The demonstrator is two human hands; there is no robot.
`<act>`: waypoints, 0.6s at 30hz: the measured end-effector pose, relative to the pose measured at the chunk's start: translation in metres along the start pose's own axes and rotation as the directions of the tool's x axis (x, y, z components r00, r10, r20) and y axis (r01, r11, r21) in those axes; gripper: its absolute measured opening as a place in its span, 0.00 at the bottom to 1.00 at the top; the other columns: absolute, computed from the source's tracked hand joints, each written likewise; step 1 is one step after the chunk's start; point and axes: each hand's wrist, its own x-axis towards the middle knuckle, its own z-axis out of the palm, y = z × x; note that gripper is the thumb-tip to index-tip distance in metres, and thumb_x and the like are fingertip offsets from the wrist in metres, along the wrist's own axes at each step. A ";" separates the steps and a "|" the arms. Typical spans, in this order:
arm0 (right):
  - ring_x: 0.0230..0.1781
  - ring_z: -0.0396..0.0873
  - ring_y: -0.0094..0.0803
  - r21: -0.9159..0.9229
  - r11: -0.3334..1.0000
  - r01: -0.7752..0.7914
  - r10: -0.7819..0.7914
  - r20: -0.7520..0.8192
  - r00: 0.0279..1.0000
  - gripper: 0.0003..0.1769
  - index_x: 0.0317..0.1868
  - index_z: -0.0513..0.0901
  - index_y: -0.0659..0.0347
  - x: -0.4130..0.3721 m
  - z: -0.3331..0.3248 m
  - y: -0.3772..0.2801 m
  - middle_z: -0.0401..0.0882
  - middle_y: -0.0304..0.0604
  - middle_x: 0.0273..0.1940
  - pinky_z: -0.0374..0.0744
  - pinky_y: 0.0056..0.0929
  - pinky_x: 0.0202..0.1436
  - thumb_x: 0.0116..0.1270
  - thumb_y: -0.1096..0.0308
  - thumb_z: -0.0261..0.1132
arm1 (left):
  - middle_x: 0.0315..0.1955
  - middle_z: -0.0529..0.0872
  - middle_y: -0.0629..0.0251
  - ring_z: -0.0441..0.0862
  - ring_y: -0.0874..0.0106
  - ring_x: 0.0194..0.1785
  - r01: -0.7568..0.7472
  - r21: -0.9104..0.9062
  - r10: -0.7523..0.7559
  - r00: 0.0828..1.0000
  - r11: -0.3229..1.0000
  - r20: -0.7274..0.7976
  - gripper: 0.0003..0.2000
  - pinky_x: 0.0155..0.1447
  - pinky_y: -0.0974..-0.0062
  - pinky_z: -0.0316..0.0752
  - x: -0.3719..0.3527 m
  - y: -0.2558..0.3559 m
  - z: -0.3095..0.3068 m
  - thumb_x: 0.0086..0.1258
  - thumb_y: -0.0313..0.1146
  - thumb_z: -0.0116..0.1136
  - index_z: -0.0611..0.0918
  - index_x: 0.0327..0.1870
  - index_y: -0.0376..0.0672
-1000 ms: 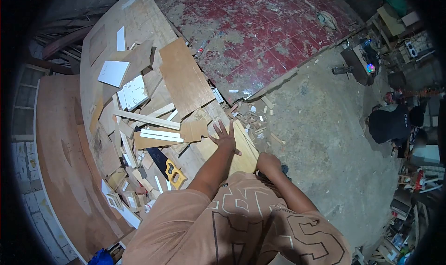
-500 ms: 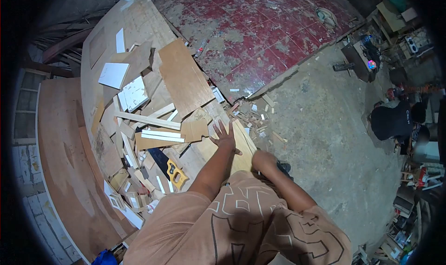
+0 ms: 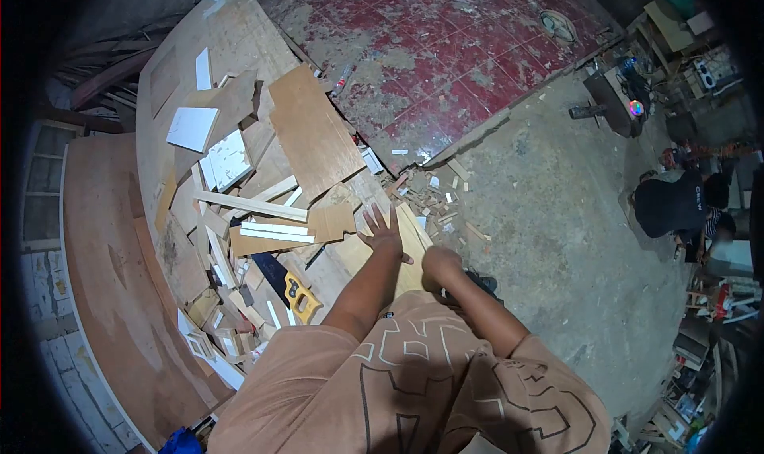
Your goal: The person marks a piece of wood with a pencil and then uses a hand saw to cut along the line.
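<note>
My left hand (image 3: 383,237) lies flat with its fingers spread on a pale wooden board (image 3: 411,277), which sits at the right edge of the cluttered worktable. Close beside it, at the board's right-hand edge, my right hand (image 3: 440,268) is closed like a fist. Whatever it holds, if anything, is hidden from above. Left of my left forearm rests a handsaw (image 3: 301,299) with a yellow handle and dark blade. Just beyond the left fingertips is a piece of brown cardboard (image 3: 333,223) with white strips (image 3: 277,232) on it.
Wood offcuts and white panels (image 3: 227,160) cover the worktable. A brown plywood sheet (image 3: 314,128) lies along its right edge. Scraps (image 3: 430,195) litter the concrete floor beside a raised red tiled floor (image 3: 446,64). A person in dark clothing (image 3: 668,206) is at the far right.
My right hand has shifted slightly up and to the left along the board's edge, still closed. My left hand stays pressed in nearly the same spot.
</note>
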 end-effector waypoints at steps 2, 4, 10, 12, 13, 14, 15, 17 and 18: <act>0.50 0.85 0.49 -0.028 1.000 -0.008 0.009 0.054 0.999 0.14 0.46 0.88 0.62 -0.035 -0.016 0.004 0.85 0.57 0.49 0.83 0.44 0.51 0.62 0.68 0.61 | 0.73 0.14 0.43 0.14 0.40 0.76 -0.006 0.004 0.006 1.000 1.000 0.001 0.83 0.70 0.24 0.40 0.002 0.001 0.002 0.26 0.59 0.84 0.22 0.75 0.56; 0.51 0.85 0.49 0.042 0.995 -0.094 0.094 -0.007 0.996 0.15 0.46 0.88 0.64 -0.051 -0.022 0.005 0.84 0.58 0.50 0.83 0.44 0.51 0.63 0.67 0.60 | 0.73 0.14 0.43 0.14 0.40 0.76 -0.004 0.008 0.004 1.000 1.000 0.002 0.83 0.70 0.24 0.40 0.002 -0.001 0.002 0.26 0.59 0.84 0.22 0.75 0.56; 0.48 0.86 0.50 0.012 0.999 0.031 -0.031 0.041 0.999 0.19 0.44 0.86 0.68 0.033 0.004 0.005 0.85 0.58 0.47 0.83 0.43 0.50 0.52 0.69 0.67 | 0.73 0.15 0.41 0.15 0.39 0.76 0.005 0.005 -0.005 1.000 1.000 -0.004 0.83 0.69 0.24 0.41 0.002 0.000 0.003 0.27 0.59 0.84 0.22 0.75 0.56; 0.47 0.86 0.50 -0.023 0.997 0.077 -0.077 0.025 0.997 0.19 0.43 0.87 0.69 0.031 0.003 0.008 0.85 0.59 0.46 0.83 0.42 0.50 0.50 0.69 0.68 | 0.74 0.14 0.45 0.16 0.39 0.76 0.005 -0.005 -0.005 1.000 1.000 0.010 0.81 0.70 0.25 0.43 -0.002 0.001 -0.004 0.30 0.57 0.84 0.22 0.75 0.59; 0.49 0.85 0.51 -0.017 0.999 0.036 -0.036 0.015 0.999 0.16 0.43 0.87 0.67 0.020 0.009 0.014 0.85 0.59 0.48 0.83 0.44 0.51 0.55 0.69 0.65 | 0.74 0.14 0.45 0.16 0.39 0.76 0.005 -0.010 -0.005 1.000 1.000 0.010 0.81 0.70 0.25 0.43 -0.004 0.004 -0.001 0.30 0.57 0.84 0.22 0.75 0.59; 0.51 0.84 0.53 -0.008 1.000 -0.003 0.003 0.003 1.000 0.13 0.43 0.87 0.65 0.010 0.014 0.018 0.84 0.60 0.49 0.82 0.45 0.51 0.60 0.70 0.62 | 0.74 0.14 0.46 0.16 0.39 0.76 -0.010 0.007 0.010 1.000 1.000 0.011 0.81 0.70 0.25 0.43 -0.006 0.009 0.003 0.30 0.55 0.85 0.23 0.75 0.61; 0.51 0.84 0.53 0.040 0.998 -0.054 0.052 0.052 0.997 0.15 0.47 0.85 0.66 -0.006 0.004 0.016 0.84 0.59 0.50 0.82 0.45 0.52 0.61 0.70 0.61 | 0.74 0.14 0.48 0.16 0.39 0.76 -0.023 0.026 0.023 1.000 0.999 0.004 0.80 0.70 0.25 0.43 -0.004 0.011 0.001 0.30 0.54 0.85 0.23 0.76 0.63; 0.51 0.84 0.53 0.013 0.999 -0.031 0.029 0.102 0.994 0.16 0.49 0.85 0.66 -0.038 -0.019 0.010 0.83 0.59 0.51 0.82 0.45 0.52 0.62 0.70 0.60 | 0.74 0.14 0.49 0.15 0.39 0.76 -0.004 0.010 0.003 1.000 1.000 0.021 0.80 0.70 0.25 0.43 -0.003 0.012 -0.002 0.30 0.53 0.85 0.24 0.76 0.64; 0.51 0.84 0.52 -0.010 1.000 -0.014 0.015 0.153 0.988 0.17 0.50 0.84 0.67 -0.048 -0.023 0.010 0.83 0.58 0.52 0.82 0.46 0.52 0.63 0.70 0.59 | 0.74 0.13 0.50 0.15 0.40 0.76 0.009 -0.002 -0.009 0.999 1.000 0.041 0.80 0.70 0.25 0.44 -0.003 0.013 -0.002 0.30 0.52 0.86 0.25 0.76 0.65</act>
